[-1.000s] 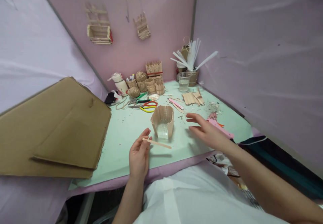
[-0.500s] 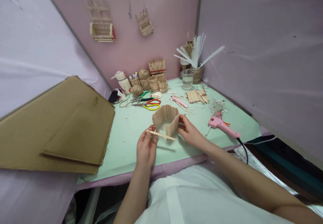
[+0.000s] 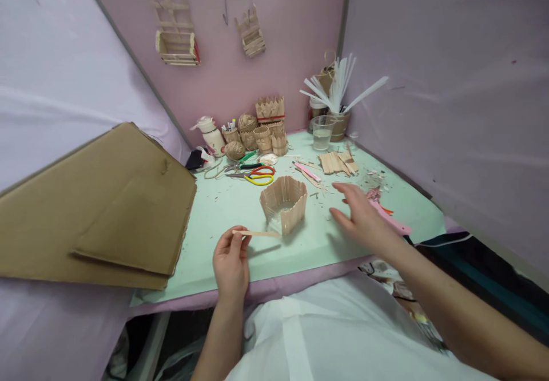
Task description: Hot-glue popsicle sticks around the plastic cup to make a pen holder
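Observation:
Between the fingertips of my left hand (image 3: 231, 258) is a thin wooden craft stick (image 3: 261, 233), held level just above the table. Its free end lies in front of a basket of upright wooden sticks (image 3: 294, 216), which stands on the table with a gap in its near left side. My right hand (image 3: 362, 215) hovers right of the basket, empty, with fingers spread. It is nearest to a pink glue gun (image 3: 392, 216), whose front part it hides.
Behind the basket lie red-and-yellow-handled scissors (image 3: 259, 176) and a pink cutter (image 3: 307, 171). Flat joined sticks (image 3: 337, 163) rest at the right, near a plastic cup of liquid (image 3: 321, 138). Cardboard sheets (image 3: 128, 209) cover the left. Twine balls (image 3: 234, 151) sit at the back.
My right hand has let go of the basket and moved right, toward the glue gun. My left hand has moved left, away from the basket, with the craft stick.

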Tool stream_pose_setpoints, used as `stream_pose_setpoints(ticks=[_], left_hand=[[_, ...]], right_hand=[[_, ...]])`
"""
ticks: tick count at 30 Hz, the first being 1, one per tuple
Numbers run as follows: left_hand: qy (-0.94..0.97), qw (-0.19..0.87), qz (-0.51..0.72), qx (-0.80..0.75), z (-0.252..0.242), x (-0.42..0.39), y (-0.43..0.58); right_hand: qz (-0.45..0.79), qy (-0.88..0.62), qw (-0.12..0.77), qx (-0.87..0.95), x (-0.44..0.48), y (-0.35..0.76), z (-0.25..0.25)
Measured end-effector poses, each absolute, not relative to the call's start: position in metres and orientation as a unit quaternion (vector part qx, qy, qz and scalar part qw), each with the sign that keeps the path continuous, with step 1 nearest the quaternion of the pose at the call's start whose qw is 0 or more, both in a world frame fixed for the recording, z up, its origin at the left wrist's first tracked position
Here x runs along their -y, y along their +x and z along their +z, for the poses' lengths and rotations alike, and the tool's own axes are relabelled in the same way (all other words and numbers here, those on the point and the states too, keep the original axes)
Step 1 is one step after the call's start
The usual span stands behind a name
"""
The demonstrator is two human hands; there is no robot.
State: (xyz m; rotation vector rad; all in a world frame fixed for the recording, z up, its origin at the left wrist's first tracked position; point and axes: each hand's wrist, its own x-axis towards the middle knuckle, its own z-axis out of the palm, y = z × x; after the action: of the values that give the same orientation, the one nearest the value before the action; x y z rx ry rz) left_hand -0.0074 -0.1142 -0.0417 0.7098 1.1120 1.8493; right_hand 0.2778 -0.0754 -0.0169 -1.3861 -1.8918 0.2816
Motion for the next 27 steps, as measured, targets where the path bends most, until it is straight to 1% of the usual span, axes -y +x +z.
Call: stream_pose_setpoints(ticks=[3, 6, 8, 10, 14, 17, 19, 21, 23, 25, 27], left_hand=[[0.312, 0.346, 0.740, -0.484, -0.050, 0.123, -0.012], [0.367, 0.290, 0.708, -0.529, -0.058, 0.126, -0.013], [0.412, 0.253, 0.689, -0.540, -0.062, 0.127, -0.013], [0.434, 0.234, 0.683, -0.539, -0.063, 0.127, -0.013], [0.412, 0.249, 0.695, -0.535, -0.063, 0.128, -0.014], [0.405, 0.252, 0.697, -0.536, -0.063, 0.129, -0.013], [0.402, 0.251, 0.697, -0.537, -0.062, 0.130, -0.011], [0.397, 0.254, 0.701, -0.535, -0.061, 0.130, -0.010], [0.389, 0.256, 0.707, -0.533, -0.061, 0.131, -0.009], [0.383, 0.259, 0.710, -0.532, -0.061, 0.133, -0.008], [0.383, 0.263, 0.706, -0.534, -0.062, 0.135, -0.009]], right_hand=[[0.020, -0.604, 0.300, 0.738, 0.075, 0.318, -0.014], [-0.024, -0.665, 0.198, 0.720, 0.077, 0.348, -0.020], [-0.033, -0.692, 0.135, 0.708, 0.078, 0.358, -0.024], [-0.037, -0.708, 0.093, 0.700, 0.078, 0.362, -0.028], [-0.008, -0.723, 0.056, 0.688, 0.073, 0.360, -0.029], [0.022, -0.736, 0.050, 0.675, 0.072, 0.360, -0.028], [0.042, -0.740, 0.063, 0.669, 0.074, 0.359, -0.026], [0.095, -0.741, 0.104, 0.656, 0.079, 0.358, -0.019], [0.188, -0.718, 0.165, 0.650, 0.087, 0.353, -0.007], [0.280, -0.657, 0.215, 0.667, 0.099, 0.347, 0.007], [0.309, -0.600, 0.254, 0.693, 0.113, 0.339, 0.017]])
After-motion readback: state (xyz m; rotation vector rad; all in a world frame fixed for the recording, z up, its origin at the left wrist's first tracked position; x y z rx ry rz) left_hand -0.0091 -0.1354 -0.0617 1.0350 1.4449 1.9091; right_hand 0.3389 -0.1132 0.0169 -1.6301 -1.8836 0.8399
